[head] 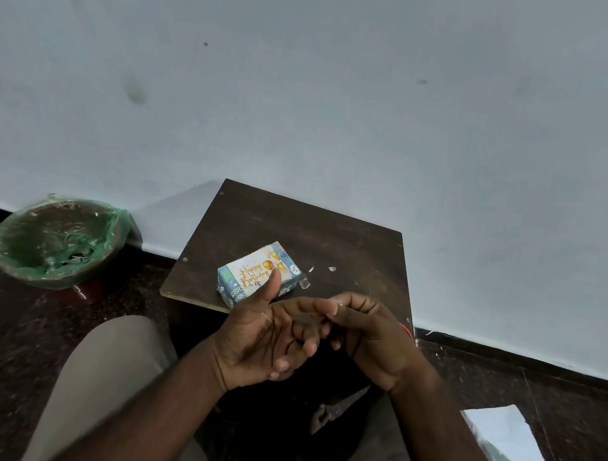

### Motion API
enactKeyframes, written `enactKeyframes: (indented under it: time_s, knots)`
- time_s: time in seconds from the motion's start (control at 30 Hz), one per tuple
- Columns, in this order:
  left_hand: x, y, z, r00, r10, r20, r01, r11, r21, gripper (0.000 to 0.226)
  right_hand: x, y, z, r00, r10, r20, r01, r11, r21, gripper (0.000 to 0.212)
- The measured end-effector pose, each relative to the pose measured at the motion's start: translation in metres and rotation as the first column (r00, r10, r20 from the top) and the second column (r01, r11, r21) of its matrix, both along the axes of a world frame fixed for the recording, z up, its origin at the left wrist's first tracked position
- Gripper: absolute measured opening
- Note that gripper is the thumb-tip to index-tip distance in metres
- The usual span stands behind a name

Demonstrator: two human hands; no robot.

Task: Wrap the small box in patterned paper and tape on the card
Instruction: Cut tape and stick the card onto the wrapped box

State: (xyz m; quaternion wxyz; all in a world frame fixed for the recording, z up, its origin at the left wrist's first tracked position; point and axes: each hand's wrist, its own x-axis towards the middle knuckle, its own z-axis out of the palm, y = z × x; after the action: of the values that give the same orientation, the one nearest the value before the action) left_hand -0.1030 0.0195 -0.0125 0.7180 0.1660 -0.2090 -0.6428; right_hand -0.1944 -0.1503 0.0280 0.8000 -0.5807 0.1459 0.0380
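1. A green-lined bin (56,240) sits on the floor, left; a patterned paper sheet (508,447), near right, is cut off by the frame.
2. The wrapped box (231,290), card (250,271) on top, lies on the dark worktop (331,240), partly behind the left hand's (262,341) raised thumb.
3. The left fingers (299,337) lie relaxed, palm up; the right hand's (370,333) fingers curl against them, grip unclear.

The wrapped box (233,291) sits on the table (349,242), with the card (252,273) on top. My left grip (262,338) and right grip (370,335) meet just before it. A bin (56,240) stands on the floor left of the table, and a paper sheet (508,447) lies on the floor to the right.
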Motion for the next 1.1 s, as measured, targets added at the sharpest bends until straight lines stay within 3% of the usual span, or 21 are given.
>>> enactKeyframes:
  time_s: [0.17, 0.23, 0.3, 0.33, 0.37, 0.43, 0.57, 0.73, 0.83, 0.9, 1.0, 1.1]
  knots:
    - [0.002, 0.004, 0.011, 0.992, 0.122, 0.031, -0.124, 0.988, 0.096, 0.063, 0.009, 0.009, 0.001, 0.973, -0.196, -0.125, 0.210, 0.972, 0.109, 0.018]
    - [0.000, -0.002, 0.014, 0.912, 0.348, 0.217, -0.394, 0.891, 0.225, 0.047, 0.010, 0.008, 0.000, 0.961, -0.228, -0.157, 0.238, 0.970, 0.047, 0.017]
    - [-0.003, -0.011, 0.009, 0.633, 0.503, 0.589, -0.736, 0.627, 0.255, 0.023, 0.010, 0.007, -0.003, 0.962, -0.212, -0.171, 0.212, 0.977, -0.022, 0.015]
    - [-0.005, -0.015, 0.006, 0.453, 0.495, 0.741, -0.845, 0.505, 0.179, 0.013, 0.009, 0.008, -0.004, 0.961, -0.210, -0.178, 0.205, 0.978, -0.041, 0.016]
    - [-0.006, -0.018, 0.002, 0.291, 0.450, 0.844, -0.891, 0.450, 0.067, 0.020, 0.008, 0.009, -0.004, 0.960, -0.211, -0.185, 0.205, 0.977, -0.054, 0.017]
    - [-0.009, -0.021, -0.006, 0.128, 0.353, 0.927, -0.870, 0.488, -0.066, 0.042, 0.006, 0.011, -0.006, 0.955, -0.219, -0.199, 0.214, 0.976, -0.049, 0.020]
    - [-0.010, -0.021, -0.009, -0.006, 0.221, 0.975, -0.841, 0.527, -0.124, 0.043, 0.008, 0.017, -0.014, 0.940, -0.254, -0.229, 0.259, 0.966, -0.007, 0.018]
    - [-0.008, -0.017, -0.006, 0.057, 0.223, 0.973, -0.868, 0.492, -0.061, 0.024, 0.008, 0.023, -0.015, 0.943, -0.213, -0.257, 0.227, 0.974, 0.026, 0.026]
    - [-0.007, -0.016, -0.006, 0.159, 0.251, 0.955, -0.900, 0.434, 0.036, 0.016, 0.006, 0.024, -0.012, 0.959, -0.173, -0.225, 0.172, 0.985, -0.024, 0.040]
    - [-0.005, -0.016, -0.008, 0.235, 0.285, 0.929, -0.907, 0.407, 0.104, 0.013, 0.006, 0.025, -0.009, 0.973, -0.166, -0.158, 0.133, 0.971, -0.200, 0.037]
    - [-0.002, -0.016, -0.008, 0.283, 0.307, 0.909, -0.903, 0.403, 0.145, 0.009, 0.008, 0.020, -0.008, 0.983, -0.184, -0.027, 0.145, 0.851, -0.504, 0.024]
    - [-0.001, -0.016, -0.007, 0.345, 0.316, 0.884, -0.884, 0.425, 0.194, 0.009, 0.014, 0.014, -0.011, 0.990, -0.137, 0.034, 0.128, 0.760, -0.637, 0.013]
